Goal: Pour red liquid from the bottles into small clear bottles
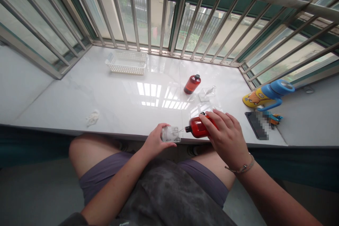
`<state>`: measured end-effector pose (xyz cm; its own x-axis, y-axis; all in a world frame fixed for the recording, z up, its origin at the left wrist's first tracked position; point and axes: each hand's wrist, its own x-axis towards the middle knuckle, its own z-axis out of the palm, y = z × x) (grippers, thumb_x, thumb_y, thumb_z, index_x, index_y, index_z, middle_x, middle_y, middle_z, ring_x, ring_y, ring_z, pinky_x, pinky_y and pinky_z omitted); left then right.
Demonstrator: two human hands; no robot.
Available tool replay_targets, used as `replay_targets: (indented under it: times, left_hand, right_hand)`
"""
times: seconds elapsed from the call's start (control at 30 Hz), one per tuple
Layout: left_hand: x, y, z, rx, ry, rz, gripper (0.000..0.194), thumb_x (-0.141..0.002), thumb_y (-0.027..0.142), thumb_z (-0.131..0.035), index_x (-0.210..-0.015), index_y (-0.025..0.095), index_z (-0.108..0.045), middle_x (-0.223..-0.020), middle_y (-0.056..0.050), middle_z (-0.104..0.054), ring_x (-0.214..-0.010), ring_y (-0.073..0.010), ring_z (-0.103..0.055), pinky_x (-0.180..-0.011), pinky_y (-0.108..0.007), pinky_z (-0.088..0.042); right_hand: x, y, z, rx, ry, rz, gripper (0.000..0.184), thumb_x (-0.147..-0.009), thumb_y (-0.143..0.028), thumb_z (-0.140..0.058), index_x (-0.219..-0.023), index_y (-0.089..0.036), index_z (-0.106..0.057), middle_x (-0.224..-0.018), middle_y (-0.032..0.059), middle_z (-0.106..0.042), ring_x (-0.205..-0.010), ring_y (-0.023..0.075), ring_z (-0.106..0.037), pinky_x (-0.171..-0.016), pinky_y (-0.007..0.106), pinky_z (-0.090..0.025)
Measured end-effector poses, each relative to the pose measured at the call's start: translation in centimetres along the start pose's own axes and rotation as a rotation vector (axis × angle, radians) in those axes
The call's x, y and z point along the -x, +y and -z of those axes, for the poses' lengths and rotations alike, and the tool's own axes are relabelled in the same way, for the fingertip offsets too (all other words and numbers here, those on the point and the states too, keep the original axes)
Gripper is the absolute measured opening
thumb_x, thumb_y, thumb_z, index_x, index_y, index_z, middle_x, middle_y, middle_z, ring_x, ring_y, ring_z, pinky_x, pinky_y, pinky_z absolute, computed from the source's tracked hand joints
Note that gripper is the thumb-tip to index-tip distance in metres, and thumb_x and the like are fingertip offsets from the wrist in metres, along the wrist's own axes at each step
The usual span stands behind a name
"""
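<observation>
My left hand is closed round a small clear glass container tipped toward the right, above the counter's front edge. In my right hand is a translucent red bottle, lying nearly sideways with its black threaded neck uncapped and pointing at the container. A thin clear stream of liquid runs between the bottle's neck and the container's mouth. Behind them stands a second red bottle with a black cap. Next to that one lies a clear square glass-like piece, its exact kind hard to make out.
On the white counter are a white perforated basket at the back and a crumpled white tissue at left. A yellow and blue drinking bottle and a dark phone sit at right. Metal bars front the windows.
</observation>
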<state>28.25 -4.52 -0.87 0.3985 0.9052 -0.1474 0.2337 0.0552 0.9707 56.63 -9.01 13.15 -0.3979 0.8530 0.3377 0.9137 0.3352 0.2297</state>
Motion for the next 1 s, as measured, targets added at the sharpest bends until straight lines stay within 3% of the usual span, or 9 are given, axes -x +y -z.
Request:
replay_targets:
  times: [1.0]
  left_hand:
    - [0.08, 0.12, -0.34, 0.133, -0.001, 0.029, 0.085, -0.065, 0.043, -0.104, -0.132, 0.027, -0.055, -0.133, -0.008, -0.07, -0.107, -0.0284, -0.078, -0.096, -0.044, -0.064]
  right_hand:
    - [-0.72, 0.07, 0.99, 0.007, 0.004, 0.031, 0.052, -0.104, -0.015, -0.061, -0.154, -0.025, -0.057, -0.149, 0.0135, -0.067, -0.144, 0.0361, -0.055, -0.122, 0.056, -0.036]
